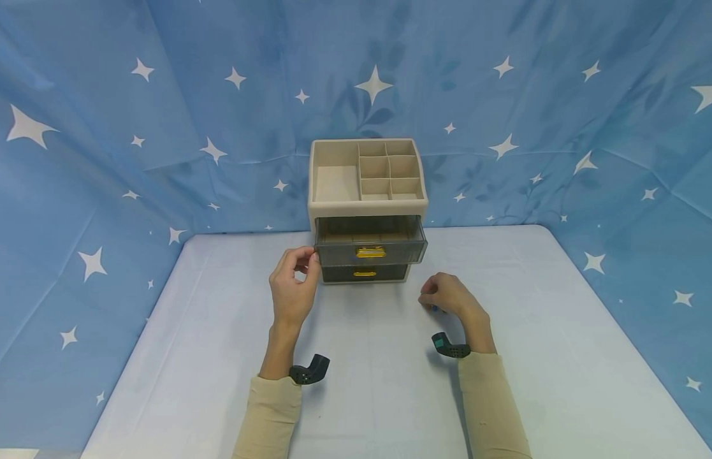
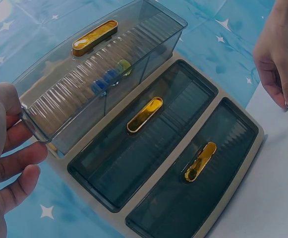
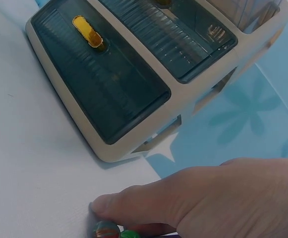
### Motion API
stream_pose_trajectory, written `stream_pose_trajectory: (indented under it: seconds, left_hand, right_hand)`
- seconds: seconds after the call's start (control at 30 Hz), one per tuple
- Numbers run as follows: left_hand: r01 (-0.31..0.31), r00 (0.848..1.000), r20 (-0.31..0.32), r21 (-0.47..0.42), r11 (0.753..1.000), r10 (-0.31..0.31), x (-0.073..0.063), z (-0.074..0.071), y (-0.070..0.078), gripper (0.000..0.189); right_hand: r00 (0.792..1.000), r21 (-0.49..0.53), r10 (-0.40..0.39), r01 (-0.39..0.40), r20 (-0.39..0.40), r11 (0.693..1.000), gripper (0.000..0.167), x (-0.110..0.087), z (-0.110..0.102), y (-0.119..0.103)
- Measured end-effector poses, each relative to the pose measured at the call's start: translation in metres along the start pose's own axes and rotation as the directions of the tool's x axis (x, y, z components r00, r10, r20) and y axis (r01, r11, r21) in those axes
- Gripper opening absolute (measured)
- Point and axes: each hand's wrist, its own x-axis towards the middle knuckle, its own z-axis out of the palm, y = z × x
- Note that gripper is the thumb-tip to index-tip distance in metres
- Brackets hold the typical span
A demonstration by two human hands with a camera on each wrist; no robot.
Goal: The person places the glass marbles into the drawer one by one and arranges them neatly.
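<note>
Our left hand (image 1: 291, 292) is pinching the drawer (image 1: 341, 257) at nine o'clock. At its four o'clock, our right hand (image 1: 452, 296) is curling beside marbles (image 3: 107, 230), grip indeterminable.

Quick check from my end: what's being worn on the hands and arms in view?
No gloves on the left hand or right hand. Plain beige fabric covers both forearms: left sleeve, right sleeve. Each wrist has a black, angled device, left and right; the right one shows a teal patch.
</note>
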Motion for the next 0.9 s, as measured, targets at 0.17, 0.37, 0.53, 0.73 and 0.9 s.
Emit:
stream_pose_trajectory:
  seconds: [0.17,0.37,0.53,0.73,0.9]
  left_hand:
    - [0.010,1.000,0.002,0.002,1.000,-0.010,-0.0005,0.0007,-0.0009,0.010]
    - [0.008,1.000,0.001,0.005,1.000,-0.008,-0.0007,0.0009,-0.0014,0.010]
    - [0.000,1.000,0.003,0.004,1.000,0.000,-0.0005,0.0000,-0.0008,0.010]
    - [-0.001,1.000,0.008,-0.006,1.000,0.001,-0.0006,-0.0006,-0.0024,0.010]
    - [-0.005,1.000,0.009,-0.004,1.000,0.005,-0.0003,-0.0005,-0.0021,0.010]
  right_hand:
    - [1.000,-0.003,-0.001,0.001,-0.004,1.000,0.017,0.0009,0.0007,0.0011]
    - [1.000,0.013,-0.003,0.003,-0.008,1.000,0.017,-0.0011,-0.0015,0.0004]
    - [1.000,0.017,-0.013,0.013,-0.017,1.000,0.017,-0.0023,-0.0035,0.0008]
    - [1.000,0.005,-0.016,0.016,-0.019,1.000,0.020,-0.0025,-0.0054,0.0005]
    - [1.000,-0.008,-0.018,0.017,-0.026,1.000,0.023,-0.0045,-0.0072,-0.0019]
